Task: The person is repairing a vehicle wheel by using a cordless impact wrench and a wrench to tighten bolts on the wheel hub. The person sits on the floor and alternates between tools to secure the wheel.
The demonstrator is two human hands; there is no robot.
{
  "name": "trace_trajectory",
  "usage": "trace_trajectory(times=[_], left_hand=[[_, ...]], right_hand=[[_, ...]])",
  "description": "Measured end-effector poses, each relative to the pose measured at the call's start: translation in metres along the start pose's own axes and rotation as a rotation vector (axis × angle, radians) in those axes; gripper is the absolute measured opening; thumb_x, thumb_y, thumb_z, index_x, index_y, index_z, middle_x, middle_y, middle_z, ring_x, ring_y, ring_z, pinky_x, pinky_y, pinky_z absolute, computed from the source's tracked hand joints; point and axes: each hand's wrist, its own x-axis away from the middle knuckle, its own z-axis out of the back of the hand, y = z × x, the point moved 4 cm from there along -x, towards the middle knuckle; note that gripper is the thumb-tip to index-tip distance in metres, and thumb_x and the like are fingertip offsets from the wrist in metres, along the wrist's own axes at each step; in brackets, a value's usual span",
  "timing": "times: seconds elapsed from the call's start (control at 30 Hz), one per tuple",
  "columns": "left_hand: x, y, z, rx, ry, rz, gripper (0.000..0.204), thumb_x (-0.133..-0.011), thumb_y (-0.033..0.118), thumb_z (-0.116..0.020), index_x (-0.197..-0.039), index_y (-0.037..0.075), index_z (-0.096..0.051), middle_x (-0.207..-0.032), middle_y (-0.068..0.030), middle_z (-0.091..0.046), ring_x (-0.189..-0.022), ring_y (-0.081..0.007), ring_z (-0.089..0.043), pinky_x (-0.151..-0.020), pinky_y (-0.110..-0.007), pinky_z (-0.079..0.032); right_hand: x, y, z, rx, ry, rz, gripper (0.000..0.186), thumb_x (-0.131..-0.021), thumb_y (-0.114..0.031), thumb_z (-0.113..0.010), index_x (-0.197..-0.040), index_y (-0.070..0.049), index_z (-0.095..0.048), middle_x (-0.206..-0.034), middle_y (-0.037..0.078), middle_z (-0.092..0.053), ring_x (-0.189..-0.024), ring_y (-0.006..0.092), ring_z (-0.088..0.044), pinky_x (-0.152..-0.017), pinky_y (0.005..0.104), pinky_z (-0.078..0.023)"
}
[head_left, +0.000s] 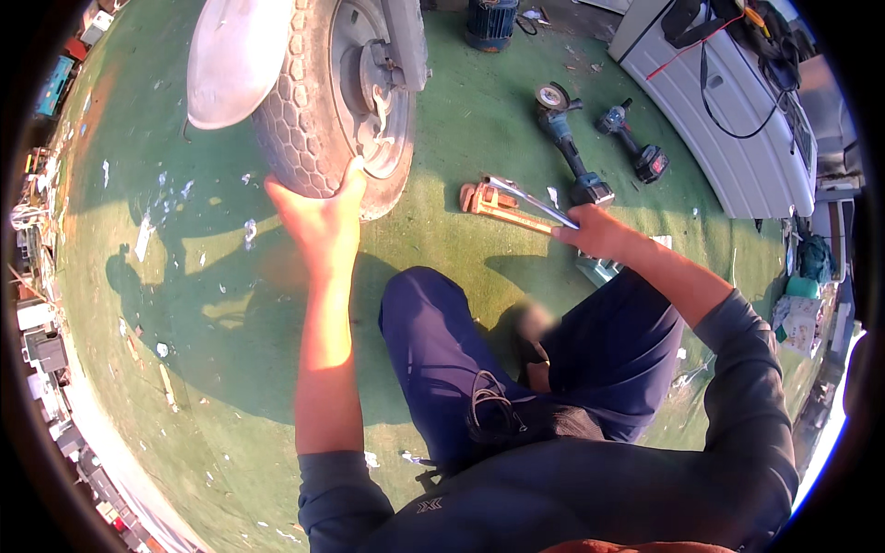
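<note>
Grinder (565, 146) near wrench (509, 212) (motor (490, 24) beyond)

upright wheel (327, 120) with honeycomb tread, slim silver tool (535, 202), orange pipe wrench (512, 216) alongside

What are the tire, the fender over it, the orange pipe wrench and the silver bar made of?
Tire: likely rubber; dull, dusty, honeycomb tread.
Fender: smooth, pale; painted metal or plastic, glare leaves it open.
Pipe wrench: probably metal, its orange coat looking like paint.
Silver bar: likely bare or plated metal, given its bright sheen.
</note>
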Motion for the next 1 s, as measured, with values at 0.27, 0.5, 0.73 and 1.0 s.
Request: trace_trajectory(times=[0.27, 0.5, 0.73, 1.0], left_hand=[[0.0, 0.016, 0.0, 0.055, -0.002, 0.042, 0.077, -0.075, 0.015, -0.087, -0.135, -0.008, -0.043, -0.134, -0.0225, -0.056, -0.122, -0.0281, -0.058, -0.108, -0.04, -0.043], [-0.008, 0.017, -0.004, 0.077, -0.018, 0.004, 0.081, -0.075, 0.017, -0.088, -0.137, -0.008, -0.041, -0.134, -0.0218, -0.056, -0.122, -0.0284, -0.057, -0.107, -0.041, -0.044], [-0.01, 0.026, -0.005, 0.118, -0.109, 0.034, 0.076, -0.086, 0.003, -0.076, -0.148, -0.006, -0.033, -0.149, -0.0176, -0.046, -0.134, -0.0245, -0.048, -0.116, -0.039, -0.036], [-0.024, 0.031, 0.004, 0.09, -0.319, 0.016, 0.082, -0.088, 0.005, -0.072, -0.156, -0.001, -0.026, -0.156, -0.0149, -0.04, -0.141, -0.0244, -0.042, -0.12, -0.039, -0.029]], right_hand=[[-0.004, -0.127, 0.007, -1.049, 0.24, 0.34, 0.042, -0.106, -0.043, -0.052, -0.087, -0.006, -0.053, -0.063, -0.001, -0.047, -0.048, 0.0081, -0.043, -0.044, 0.0259, -0.037], [-0.04, -0.151, -0.039, -1.582, 0.046, -0.029, 0.051, -0.108, -0.053, -0.035, -0.117, -0.007, -0.054, -0.069, -0.003, -0.037, -0.053, 0.0077, -0.031, -0.047, 0.0258, -0.03], [-0.066, -0.168, -0.052, -1.664, 0.068, -0.065, 0.044, -0.108, -0.046, -0.04, -0.122, -0.01, -0.059, -0.078, -0.001, -0.049, -0.062, 0.0106, -0.044, -0.054, 0.0284, -0.04], [-0.079, -0.151, -0.05, -2.077, -0.191, -0.065, 0.016, -0.107, -0.024, -0.053, -0.097, -0.015, -0.043, -0.078, 0.0, -0.05, -0.06, 0.0119, -0.047, -0.052, 0.0311, -0.044]])
